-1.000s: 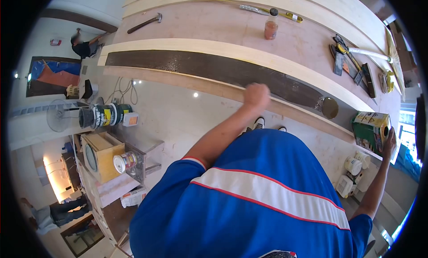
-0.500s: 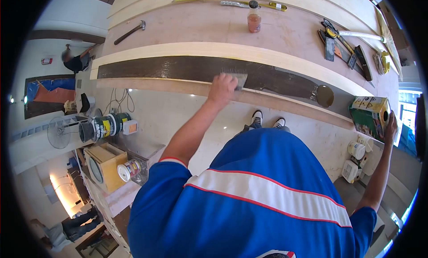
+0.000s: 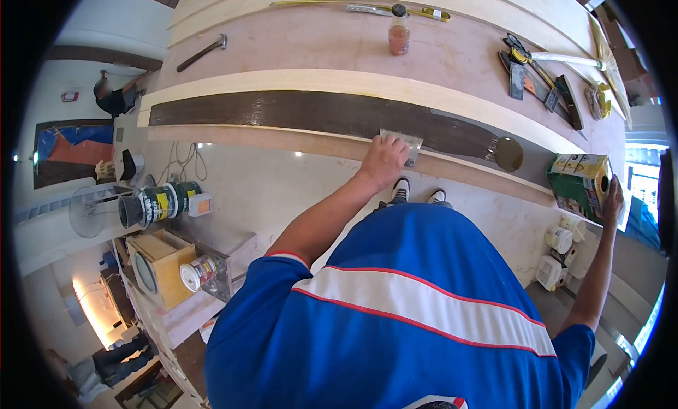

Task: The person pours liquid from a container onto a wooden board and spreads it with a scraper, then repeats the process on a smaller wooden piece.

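Observation:
My left hand (image 3: 385, 159) grips a flat metal spreader (image 3: 408, 142) at the near edge of a long dark strip (image 3: 296, 111). The strip lies on a pale board (image 3: 311, 79) and looks wet and glossy in places. A round brownish puddle (image 3: 509, 155) sits on its grey right part. At the strip's right end stands a green and yellow can (image 3: 578, 184) with a round opening. My right hand (image 3: 613, 200) holds the can's right side, its fingers partly hidden.
A hammer (image 3: 203, 53), a bottle of pinkish liquid (image 3: 399, 33) and several tools (image 3: 544, 84) lie or stand on the table beyond the strip. Buckets (image 3: 159, 203) and a wooden box (image 3: 164, 268) are at the left. Two other people (image 3: 113, 98) are farther off.
My left hand has moved right along the strip and toward its near edge with the spreader. My right hand stays on the can. The whole view has shifted slightly.

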`<state>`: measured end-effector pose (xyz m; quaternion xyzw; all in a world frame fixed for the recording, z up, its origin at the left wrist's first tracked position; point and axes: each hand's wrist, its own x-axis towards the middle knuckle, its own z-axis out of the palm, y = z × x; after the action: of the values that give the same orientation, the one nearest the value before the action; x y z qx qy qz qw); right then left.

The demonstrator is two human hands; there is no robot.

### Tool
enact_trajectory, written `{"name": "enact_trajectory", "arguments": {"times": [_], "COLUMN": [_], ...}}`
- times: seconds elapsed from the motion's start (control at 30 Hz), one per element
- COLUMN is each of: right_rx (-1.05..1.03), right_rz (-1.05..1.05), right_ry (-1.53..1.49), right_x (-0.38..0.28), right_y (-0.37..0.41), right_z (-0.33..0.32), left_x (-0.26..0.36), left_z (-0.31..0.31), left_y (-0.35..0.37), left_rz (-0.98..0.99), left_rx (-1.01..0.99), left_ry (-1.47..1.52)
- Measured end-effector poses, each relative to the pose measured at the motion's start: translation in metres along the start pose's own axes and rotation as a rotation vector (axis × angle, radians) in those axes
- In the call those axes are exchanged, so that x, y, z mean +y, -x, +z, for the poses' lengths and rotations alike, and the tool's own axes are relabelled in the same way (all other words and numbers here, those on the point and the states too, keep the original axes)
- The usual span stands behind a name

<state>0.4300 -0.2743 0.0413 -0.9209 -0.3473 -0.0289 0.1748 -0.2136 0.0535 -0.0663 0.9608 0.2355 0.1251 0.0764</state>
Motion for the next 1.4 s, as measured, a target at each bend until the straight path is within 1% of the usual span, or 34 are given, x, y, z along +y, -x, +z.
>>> {"name": "enact_trajectory", "arguments": {"times": [0.13,0.23,0.27,0.33,0.37,0.47,0.5,0.6,0.63,0.73,0.77,0.83,0.93,0.97,1.07,1.17,1.2,1.27,1.3,1.37,1.4], "right_rx": [0.011,-0.011,-0.011,-0.008,0.013,-0.003,0.004,-0.009,-0.019,-0.025,-0.025,-0.021,-0.018,-0.020,-0.013,-0.033,0.001,-0.005,-0.003,-0.001,0.004], "right_rz": [-0.040,0.009,-0.056,-0.191,-0.233,-0.038,-0.030,-0.025,0.007,-0.009,-0.046,-0.122,-0.016,-0.014,-0.016,0.032,-0.265,-0.021,-0.041,-0.071,-0.049], "right_ry": [-0.015,-0.020,0.018,0.087,0.121,-0.021,-0.019,-0.034,-0.076,-0.085,-0.053,0.011,-0.079,-0.048,-0.036,-0.042,0.176,-0.023,-0.002,0.045,0.032], "right_x": [0.005,0.006,0.005,0.032,0.041,0.013,-0.003,-0.003,-0.004,0.005,0.012,0.020,0.002,-0.003,-0.002,-0.013,0.041,0.007,0.003,0.000,-0.002], "right_y": [-0.002,-0.002,-0.002,-0.011,-0.012,-0.004,0.002,0.002,0.002,-0.004,-0.006,-0.007,-0.002,0.000,-0.001,0.002,-0.013,-0.005,-0.005,0.000,0.002], "right_z": [0.003,0.001,0.000,0.007,0.010,0.002,-0.001,-0.003,-0.004,-0.001,0.001,0.002,-0.002,-0.004,-0.003,-0.005,0.008,0.001,0.001,-0.002,-0.003], "left_x": [-0.007,-0.013,-0.012,-0.008,-0.009,-0.018,-0.026,-0.060,-0.070,-0.094,-0.094,-0.085,-0.074,-0.071,-0.070,-0.052,-0.044,-0.030,-0.027,-0.031,-0.034], "left_z": [-0.015,-0.026,-0.027,-0.023,-0.012,0.004,0.003,-0.020,-0.029,-0.038,-0.035,-0.017,-0.014,-0.016,-0.034,-0.036,-0.031,-0.020,-0.014,-0.010,-0.010], "left_y": [0.005,-0.013,-0.019,-0.038,-0.042,-0.025,-0.016,0.026,0.036,0.057,0.063,0.078,0.089,0.092,0.076,0.038,0.030,0.017,0.014,0.019,0.020], "left_rz": [0.024,0.020,0.006,-0.023,0.009,0.074,0.048,-0.014,-0.029,-0.206,-0.240,-0.242,-0.242,-0.244,-0.222,-0.111,-0.054,0.062,0.082,0.042,0.024], "left_rx": [-0.040,-0.012,0.026,0.104,0.129,0.081,0.077,0.065,0.076,0.097,0.175,0.209,0.220,0.210,0.224,0.214,0.177,0.097,0.154,0.106,0.083], "left_ry": [0.036,0.002,0.003,-0.006,-0.001,0.010,0.006,-0.011,-0.032,-0.148,-0.166,-0.165,-0.129,-0.110,-0.156,-0.125,-0.107,-0.073,-0.075,-0.040,-0.021]}}
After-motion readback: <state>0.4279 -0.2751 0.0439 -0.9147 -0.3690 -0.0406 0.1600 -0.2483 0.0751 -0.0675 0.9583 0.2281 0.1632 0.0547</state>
